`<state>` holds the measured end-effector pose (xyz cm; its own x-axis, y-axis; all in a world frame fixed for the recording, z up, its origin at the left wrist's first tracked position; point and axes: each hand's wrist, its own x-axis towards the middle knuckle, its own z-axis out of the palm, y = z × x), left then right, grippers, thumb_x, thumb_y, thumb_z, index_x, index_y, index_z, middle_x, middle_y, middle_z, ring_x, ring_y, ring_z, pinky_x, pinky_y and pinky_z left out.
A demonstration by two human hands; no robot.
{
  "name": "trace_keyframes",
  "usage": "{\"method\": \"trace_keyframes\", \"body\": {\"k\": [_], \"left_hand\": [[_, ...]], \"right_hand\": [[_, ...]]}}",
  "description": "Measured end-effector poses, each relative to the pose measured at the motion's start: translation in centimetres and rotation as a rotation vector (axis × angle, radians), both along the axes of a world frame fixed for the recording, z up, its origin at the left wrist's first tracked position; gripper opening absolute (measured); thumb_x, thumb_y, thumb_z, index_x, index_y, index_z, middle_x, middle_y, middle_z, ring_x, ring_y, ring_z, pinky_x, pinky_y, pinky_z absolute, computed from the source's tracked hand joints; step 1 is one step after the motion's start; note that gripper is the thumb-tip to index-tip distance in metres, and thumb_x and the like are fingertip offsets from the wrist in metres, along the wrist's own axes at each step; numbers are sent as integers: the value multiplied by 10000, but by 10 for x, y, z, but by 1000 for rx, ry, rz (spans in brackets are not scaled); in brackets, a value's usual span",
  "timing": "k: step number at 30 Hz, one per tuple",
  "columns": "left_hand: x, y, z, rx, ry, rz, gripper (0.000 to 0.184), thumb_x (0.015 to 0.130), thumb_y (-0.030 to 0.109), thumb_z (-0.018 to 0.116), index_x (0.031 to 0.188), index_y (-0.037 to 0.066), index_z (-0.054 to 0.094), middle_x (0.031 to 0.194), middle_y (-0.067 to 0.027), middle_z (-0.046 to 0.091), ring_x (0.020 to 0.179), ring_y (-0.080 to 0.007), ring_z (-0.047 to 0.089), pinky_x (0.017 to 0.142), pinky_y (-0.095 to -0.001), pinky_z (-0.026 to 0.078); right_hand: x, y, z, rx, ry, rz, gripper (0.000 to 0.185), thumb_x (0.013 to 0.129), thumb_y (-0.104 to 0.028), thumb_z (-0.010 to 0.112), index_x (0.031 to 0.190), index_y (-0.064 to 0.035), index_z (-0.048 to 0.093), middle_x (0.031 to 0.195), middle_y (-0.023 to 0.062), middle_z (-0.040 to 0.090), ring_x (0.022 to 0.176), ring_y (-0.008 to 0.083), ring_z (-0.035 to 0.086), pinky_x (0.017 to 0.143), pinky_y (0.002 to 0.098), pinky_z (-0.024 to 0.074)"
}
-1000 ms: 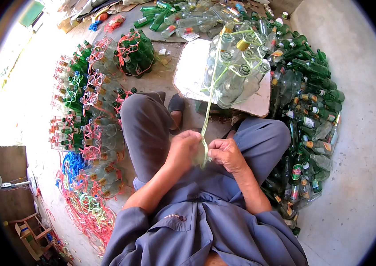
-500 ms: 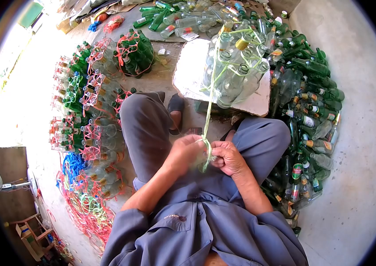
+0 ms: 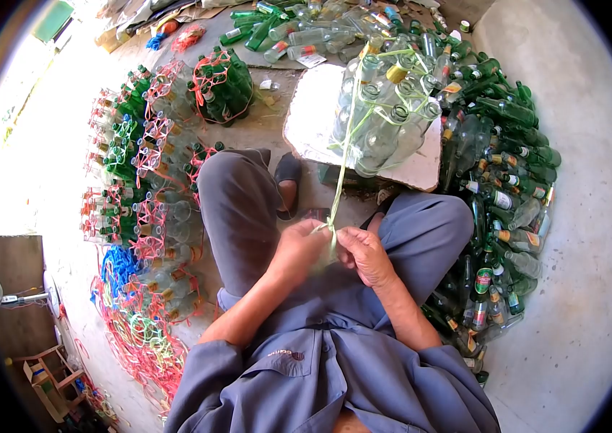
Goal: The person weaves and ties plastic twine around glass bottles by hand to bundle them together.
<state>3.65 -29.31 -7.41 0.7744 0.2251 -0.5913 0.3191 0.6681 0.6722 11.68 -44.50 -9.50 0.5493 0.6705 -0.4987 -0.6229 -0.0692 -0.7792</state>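
Note:
A pale green plastic cord [image 3: 339,184] runs taut from a bundle of clear glass bottles [image 3: 382,137] down to my lap. The bottles stand close together on a white slab [image 3: 309,119], with the same cord laced around their necks. My left hand [image 3: 297,251] is closed on the cord near its looped lower end and is a little blurred. Beside it my right hand [image 3: 366,255] pinches the cord between thumb and fingers. The loop or knot sits between the two hands, and its loose tail is smeared by motion.
Bundled bottles tied with red cord [image 3: 151,162] stand in rows on the left. Nearby lie a tangle of red and green cord [image 3: 143,346] and blue cord [image 3: 118,265]. Loose bottles [image 3: 501,195] are heaped along the right wall [image 3: 580,216] and at the back.
The cord's hanging loop has drawn smaller, and its tail is now blurred between my hands. My right hand has shifted slightly left. The bottle bundle stays on the slab.

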Motion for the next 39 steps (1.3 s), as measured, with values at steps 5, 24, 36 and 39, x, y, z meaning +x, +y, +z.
{"method": "trace_keyframes", "body": {"k": [5, 24, 36, 39], "left_hand": [[1, 1, 0, 129, -47, -42, 96, 911, 111, 688, 910, 43, 620, 684, 27, 542, 499, -38, 378, 457, -205, 276], [1, 7, 0, -51, -50, -68, 83, 956, 126, 612, 951, 56, 568, 740, -37, 615, 469, -53, 385, 424, -201, 286], [3, -1, -2, 0, -44, -35, 62, 919, 70, 655, 940, 43, 603, 736, -40, 636, 448, -49, 400, 392, -194, 265], [4, -3, 1, 29, -18, -44, 53, 905, 61, 672, 908, 43, 622, 718, -10, 613, 458, -41, 397, 402, -201, 252]], "right_hand": [[-2, 8, 9, -56, -198, -18, 182, 951, -194, 628, 886, -39, 698, 654, -62, 552, 556, 10, 448, 500, 192, 346], [2, 10, 1, -200, -537, -76, 142, 917, -88, 626, 850, 29, 670, 771, 29, 670, 707, 61, 568, 647, 251, 473], [-14, 5, 13, -220, -727, -195, 128, 922, -110, 676, 892, 14, 668, 764, 4, 655, 704, 51, 579, 632, 232, 483], [-16, 4, 17, -202, -606, -170, 146, 911, -118, 684, 874, 23, 673, 769, 14, 670, 727, 59, 581, 659, 244, 476]]}}
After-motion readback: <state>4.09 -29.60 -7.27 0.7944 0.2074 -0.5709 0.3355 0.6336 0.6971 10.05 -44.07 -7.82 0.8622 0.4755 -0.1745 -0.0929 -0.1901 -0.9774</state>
